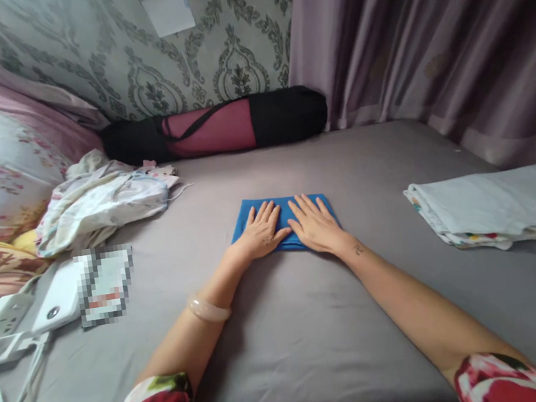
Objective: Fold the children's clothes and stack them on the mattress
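A folded blue cloth (285,206) lies flat on the grey bed sheet (294,317), in the middle of the view. On its left half rests my left hand (263,229), palm down with the fingers spread. My right hand (315,223) lies flat on the right half, its fingers also apart. The two thumbs nearly meet over the cloth's centre. Neither hand grips anything. Parts of the cloth are hidden beneath both palms.
To the right is a folded white cloth (492,203). A long black and maroon bag (208,129) lies along the wall. Crumpled pale clothing (103,201), a white box-shaped device (62,296) and a power strip (3,321) with cables sit at the left. Curtains (388,31) hang at the right.
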The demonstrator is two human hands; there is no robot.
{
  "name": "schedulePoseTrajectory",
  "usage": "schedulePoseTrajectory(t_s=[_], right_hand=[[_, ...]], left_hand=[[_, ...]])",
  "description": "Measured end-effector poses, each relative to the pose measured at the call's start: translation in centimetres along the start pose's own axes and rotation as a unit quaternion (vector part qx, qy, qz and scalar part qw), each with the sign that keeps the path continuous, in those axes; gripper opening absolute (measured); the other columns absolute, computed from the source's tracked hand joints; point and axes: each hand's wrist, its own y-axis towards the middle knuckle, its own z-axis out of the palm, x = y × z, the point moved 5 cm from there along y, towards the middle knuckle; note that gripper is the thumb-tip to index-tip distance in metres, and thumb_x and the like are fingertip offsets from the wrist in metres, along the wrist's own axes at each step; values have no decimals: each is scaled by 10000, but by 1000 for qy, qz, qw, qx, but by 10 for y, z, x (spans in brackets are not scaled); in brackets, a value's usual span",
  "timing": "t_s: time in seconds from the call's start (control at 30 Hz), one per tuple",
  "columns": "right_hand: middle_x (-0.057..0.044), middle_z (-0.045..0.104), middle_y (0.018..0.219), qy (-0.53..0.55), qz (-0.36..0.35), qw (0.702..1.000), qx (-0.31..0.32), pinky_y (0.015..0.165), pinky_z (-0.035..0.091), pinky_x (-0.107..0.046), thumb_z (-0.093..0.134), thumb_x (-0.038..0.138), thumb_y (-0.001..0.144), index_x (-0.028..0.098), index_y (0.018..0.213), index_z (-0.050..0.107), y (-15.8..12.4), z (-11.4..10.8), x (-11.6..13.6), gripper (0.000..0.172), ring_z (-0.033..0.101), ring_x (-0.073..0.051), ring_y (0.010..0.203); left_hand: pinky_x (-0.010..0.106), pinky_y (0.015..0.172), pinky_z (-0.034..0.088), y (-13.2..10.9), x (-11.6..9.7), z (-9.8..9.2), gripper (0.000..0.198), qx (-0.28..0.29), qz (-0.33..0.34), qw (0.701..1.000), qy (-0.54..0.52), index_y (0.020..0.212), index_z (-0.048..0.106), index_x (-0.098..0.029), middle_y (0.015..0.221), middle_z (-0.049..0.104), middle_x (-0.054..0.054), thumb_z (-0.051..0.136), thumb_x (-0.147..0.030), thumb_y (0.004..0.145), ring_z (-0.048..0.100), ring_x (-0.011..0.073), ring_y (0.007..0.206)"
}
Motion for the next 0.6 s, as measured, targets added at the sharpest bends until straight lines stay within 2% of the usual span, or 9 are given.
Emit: schedulePoseTrajectory(t_s=[0.07, 0.17, 0.37, 0.53, 0.6], right_hand=[[-156, 253, 1577, -15, 4, 1000, 24, 1174, 140, -508, 289, 405, 990, 130, 1501, 339, -2, 4, -1, 582, 199, -291, 1459], [-162, 261, 1574, -29, 6, 999, 27, 1169, 147, -508, 314, 403, 984, 151, 1493, 365, -1, 4, -1, 570, 215, -303, 1453], [-150, 269, 1573, -28, 9, 999, 28, 1173, 140, -504, 319, 403, 982, 156, 1487, 378, -1, 3, 1, 565, 223, -296, 1451], [-168, 262, 1572, -6, 12, 998, 63, 1167, 143, -533, 360, 409, 963, 146, 1479, 388, 2, 0, -2, 580, 213, -308, 1453], [-173, 256, 1572, 14, 6, 997, 71, 1167, 139, -545, 411, 414, 937, 134, 1482, 374, 5, -3, -1, 613, 211, -304, 1455]], left_hand=[[515, 1190, 61, -3, 5, 5, 784, 21, 19, 1000, 12, 1518, 225, -116, 1595, 178, 171, 302, -633, 934, 95, 296, 1486], [522, 1186, 55, -5, 11, 5, 884, 34, 25, 999, 11, 1530, 198, -119, 1599, 157, 166, 304, -716, 887, 76, 301, 1488], [539, 1178, 62, -5, 9, 1, 983, 36, 29, 999, -15, 1525, 223, -140, 1600, 143, 175, 395, -785, 804, 79, 328, 1485], [566, 1171, 63, -6, 11, -3, 1150, 61, 38, 997, -40, 1522, 222, -125, 1596, 118, 207, 534, -829, 668, 45, 364, 1480], [565, 1171, 87, -6, 12, -8, 1156, 71, 46, 995, -58, 1519, 231, -132, 1593, 136, 212, 579, -810, 650, 66, 367, 1478]])
